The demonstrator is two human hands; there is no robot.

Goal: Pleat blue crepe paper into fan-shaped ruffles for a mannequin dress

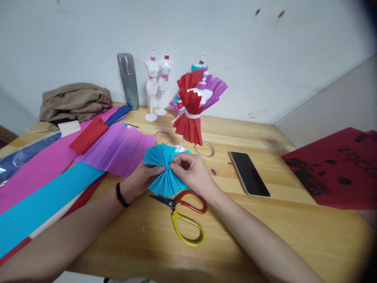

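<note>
A piece of blue crepe paper [169,184] is gathered at its middle, its pleats fanning out above and below. My left hand [144,175] pinches it from the left, thumb on the gather. On the other side my right hand [188,167] grips the same gather between thumb and fingers. Just behind the paper stands a small white mannequin [203,94] dressed in pleated red paper [190,127] and purple paper [215,88], tied with a pale band at the waist. Scissors [172,203] with one red and one yellow handle lie below my hands, blades apart.
Coloured crepe paper strips [47,196] cover the left side. A phone [249,173] lies to the right, near a red bag [338,169]. Two bare mannequins [152,84], a thermos [128,82] and a brown cloth [75,100] stand or lie along the wall. Rings of wire [213,145] rest behind.
</note>
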